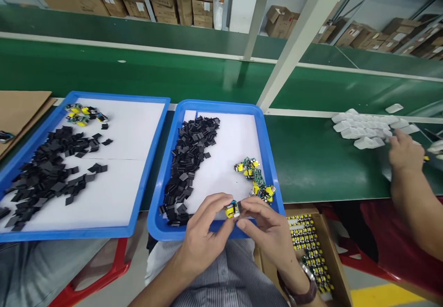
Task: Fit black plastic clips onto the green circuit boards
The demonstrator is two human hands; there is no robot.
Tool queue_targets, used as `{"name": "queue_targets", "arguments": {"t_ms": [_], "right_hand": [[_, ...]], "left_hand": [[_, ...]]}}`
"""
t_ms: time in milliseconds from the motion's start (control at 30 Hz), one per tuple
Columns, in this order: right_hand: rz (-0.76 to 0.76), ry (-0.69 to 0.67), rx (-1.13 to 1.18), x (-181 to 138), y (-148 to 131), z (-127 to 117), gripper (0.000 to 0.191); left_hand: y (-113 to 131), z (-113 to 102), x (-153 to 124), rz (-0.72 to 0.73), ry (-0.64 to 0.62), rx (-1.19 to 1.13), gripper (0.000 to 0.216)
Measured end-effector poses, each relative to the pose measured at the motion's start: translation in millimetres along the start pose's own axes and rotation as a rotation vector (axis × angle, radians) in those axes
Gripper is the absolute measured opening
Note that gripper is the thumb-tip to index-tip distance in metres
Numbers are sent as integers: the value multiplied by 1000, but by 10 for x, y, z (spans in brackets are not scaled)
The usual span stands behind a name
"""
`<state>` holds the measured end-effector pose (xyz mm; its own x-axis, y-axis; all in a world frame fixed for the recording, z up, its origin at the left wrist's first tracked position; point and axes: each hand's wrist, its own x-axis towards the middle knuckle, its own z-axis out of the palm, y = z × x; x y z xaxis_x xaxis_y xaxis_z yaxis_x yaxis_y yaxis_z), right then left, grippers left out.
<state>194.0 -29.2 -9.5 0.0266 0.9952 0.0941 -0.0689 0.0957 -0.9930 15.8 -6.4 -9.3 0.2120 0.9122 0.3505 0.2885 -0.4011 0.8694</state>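
Observation:
My left hand (204, 233) and my right hand (270, 231) meet over the near rim of a blue tray (273, 159). Together they pinch one small circuit board with a yellow part (232, 209), fingers closed on it from both sides. Just beyond my right fingers, a short row of the same green and yellow boards (256, 180) lies on the tray's white liner. A long heap of small black square pieces (188, 164) runs down the tray's left side.
A second blue tray (152, 159) at left holds more black pieces (48, 168) and a few boards (81, 113). A cardboard box of boards (309, 247) stands by my right knee. At right, another person's hand (403, 150) reaches white plastic shells (367, 127) on the green conveyor.

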Motion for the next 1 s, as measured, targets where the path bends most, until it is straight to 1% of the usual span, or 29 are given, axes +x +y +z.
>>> {"name": "queue_targets", "arguments": {"t_ms": [67,167,233,333,400,467,533,567,633,667,700,800,867,900,933,1000], "right_hand": [[-44,35,-85,-57,6,45,33],[-103,63,-170,-81,10,82,28],[-124,40,-192,-60,10,84,25],[-104,-5,-203,-19,16,100,16],[-93,-10,-173,-8,26,137,11],[-118,18,-158,-7,37,158,13],[-160,75,-210,13,48,88,14],[-171,119,-265,42,54,-4,13],[-143,221,-435,155,66,-325,14],[-108,286,-538,240,72,-546,20],[-58,334,-674,341,78,-795,27],[-11,444,-842,677,86,-1569,41],[7,485,-929,861,83,-1973,49],[7,488,-966,929,79,-2110,52],[-2,486,-998,980,75,-2197,54],[-45,462,-1046,1046,64,-2222,57]], "left_hand": [[8,2,-9,47,16,26,49],[-6,-6,-25,84,14,44,52],[-31,-17,-38,99,-7,48,53],[-68,-29,-51,117,-35,44,53],[-76,-30,-48,127,-31,49,52],[-61,-25,-20,140,-28,68,50],[-28,-27,44,144,-76,118,50],[-10,-34,90,142,-115,164,52],[9,-61,212,145,-202,289,60],[4,-77,283,154,-246,360,63],[-13,-91,360,176,-291,428,61],[-117,-83,599,238,-446,604,45],[-193,-21,746,259,-514,664,42],[-221,23,810,265,-528,678,44],[-239,70,866,266,-536,689,46],[-252,158,949,253,-539,724,48]]}}
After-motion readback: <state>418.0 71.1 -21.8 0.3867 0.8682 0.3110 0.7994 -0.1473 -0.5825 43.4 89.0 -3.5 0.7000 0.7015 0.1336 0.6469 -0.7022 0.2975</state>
